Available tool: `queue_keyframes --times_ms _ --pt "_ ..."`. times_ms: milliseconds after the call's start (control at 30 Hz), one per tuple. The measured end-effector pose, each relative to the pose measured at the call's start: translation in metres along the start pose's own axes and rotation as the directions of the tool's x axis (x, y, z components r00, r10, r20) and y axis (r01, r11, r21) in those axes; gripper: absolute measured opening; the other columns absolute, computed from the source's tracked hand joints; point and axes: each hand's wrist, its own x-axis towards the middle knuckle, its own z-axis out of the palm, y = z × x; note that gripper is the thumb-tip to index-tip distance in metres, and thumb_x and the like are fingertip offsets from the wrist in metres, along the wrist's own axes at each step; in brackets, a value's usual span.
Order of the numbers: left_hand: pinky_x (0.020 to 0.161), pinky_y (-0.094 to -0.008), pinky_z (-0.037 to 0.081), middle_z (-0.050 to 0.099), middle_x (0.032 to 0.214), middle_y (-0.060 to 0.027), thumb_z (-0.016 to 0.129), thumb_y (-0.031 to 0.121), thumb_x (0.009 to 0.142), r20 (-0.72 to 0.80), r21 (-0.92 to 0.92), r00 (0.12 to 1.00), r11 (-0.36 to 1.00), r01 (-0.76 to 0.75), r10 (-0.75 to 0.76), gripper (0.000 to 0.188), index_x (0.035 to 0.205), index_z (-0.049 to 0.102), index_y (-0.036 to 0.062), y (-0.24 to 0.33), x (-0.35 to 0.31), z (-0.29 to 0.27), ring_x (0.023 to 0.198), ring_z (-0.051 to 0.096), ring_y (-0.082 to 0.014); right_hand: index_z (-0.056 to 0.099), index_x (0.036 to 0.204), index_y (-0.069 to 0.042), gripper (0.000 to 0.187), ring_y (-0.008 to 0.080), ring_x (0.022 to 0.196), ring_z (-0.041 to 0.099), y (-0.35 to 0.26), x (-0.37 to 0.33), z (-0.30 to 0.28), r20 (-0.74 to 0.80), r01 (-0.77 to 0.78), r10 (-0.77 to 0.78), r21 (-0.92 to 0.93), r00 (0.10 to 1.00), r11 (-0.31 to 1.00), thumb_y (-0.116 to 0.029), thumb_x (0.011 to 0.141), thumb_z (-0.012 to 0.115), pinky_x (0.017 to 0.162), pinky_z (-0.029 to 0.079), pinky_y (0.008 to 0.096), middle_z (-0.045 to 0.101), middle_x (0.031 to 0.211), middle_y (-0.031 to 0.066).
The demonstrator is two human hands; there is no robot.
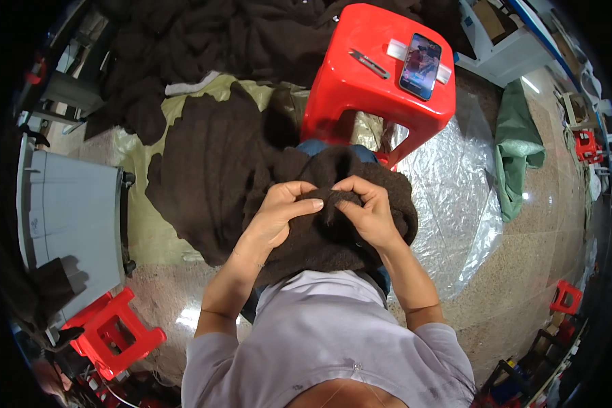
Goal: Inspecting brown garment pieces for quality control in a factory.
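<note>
A dark brown piece of fabric [211, 163] lies across my lap and spreads to the left over the floor sheet. My left hand [282, 209] pinches a fold of it between thumb and fingers. Close beside it, my right hand [368, 209] pinches the same raised fold, the fingertips of both hands only slightly apart. Ahead stands a red plastic stool [360, 30]. On its seat lie small thread snips [369, 63] and a phone [420, 66] with a lit screen, propped on a pale holder.
More dark fabric [204, 41] is heaped at the far side. A grey bin [75, 217] stands on the left, with a red stool [119, 333] near it. Clear plastic sheeting [455, 197] and a green sack [517, 149] lie to the right.
</note>
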Motion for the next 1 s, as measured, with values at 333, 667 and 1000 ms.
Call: queue_keyframes --times_ms 333,667,1000 --pt "0.070 -0.0201 0.049 0.069 0.085 -0.0030 0.072 -0.006 0.080 -0.124 0.190 0.988 0.980 -0.066 0.090 0.016 0.096 0.069 -0.0032 -0.002 0.006 0.005 0.075 0.061 -0.0070 0.064 0.094 0.002 0.012 0.0045 0.074 0.053 0.005 0.000 -0.002 0.017 0.103 -0.102 -0.072 0.995 0.992 0.002 0.083 0.060 0.065 0.044 0.0223 0.061 0.078 -0.0005" --pt "0.075 -0.0211 0.049 0.067 0.090 -0.0044 0.065 -0.011 0.081 -0.141 0.079 0.980 0.988 -0.133 0.143 0.016 0.094 0.068 -0.0031 -0.017 0.010 0.008 0.080 0.062 -0.0087 0.063 0.097 0.000 0.017 0.0160 0.066 0.061 -0.003 -0.001 0.000 0.021 0.290 -0.297 -0.288 0.955 0.912 0.001 0.080 0.063 0.061 0.047 0.0294 0.062 0.074 0.0099" --pt "0.074 -0.0207 0.047 0.064 0.089 -0.0036 0.059 -0.014 0.083 -0.273 0.340 0.819 0.847 -0.409 0.505 0.016 0.094 0.066 -0.0048 -0.036 0.025 0.021 0.080 0.059 -0.0079 0.061 0.097 0.003 0.019 0.0145 0.068 0.062 -0.002 0.010 -0.001 0.014 0.298 -0.321 -0.407 0.947 0.863 0.003 0.079 0.060 0.061 0.048 0.0285 0.063 0.078 0.0120"
